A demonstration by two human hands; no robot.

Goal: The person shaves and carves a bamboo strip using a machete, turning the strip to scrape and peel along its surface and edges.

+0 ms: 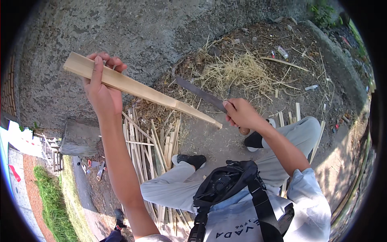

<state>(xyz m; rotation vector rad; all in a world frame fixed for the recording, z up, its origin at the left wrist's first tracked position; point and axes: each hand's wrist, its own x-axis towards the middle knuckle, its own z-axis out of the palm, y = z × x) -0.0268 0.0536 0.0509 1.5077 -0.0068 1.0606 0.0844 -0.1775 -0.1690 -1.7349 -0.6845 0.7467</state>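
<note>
My left hand [102, 86] grips a long pale bamboo slat [147, 94] near its broad upper end, thumb across the face and fingers behind the edge. The slat slants down to the right and narrows to its far tip. In my right hand [242, 115] is a knife [199, 92] with a long dark blade, the fingers wrapped round its handle, whose rounded brown end shows below the fist. The blade points up and left, beside the slat's lower half, with a gap between them in the picture.
Split slats [161, 147] lie piled left of my feet. A heap of thin shavings [238, 74] sits ahead, before a rough grey wall [121, 30]. A concrete block [80, 137] stands at left, another person's shoe [119, 217] lower left. A black bag [225, 181] hangs at my waist.
</note>
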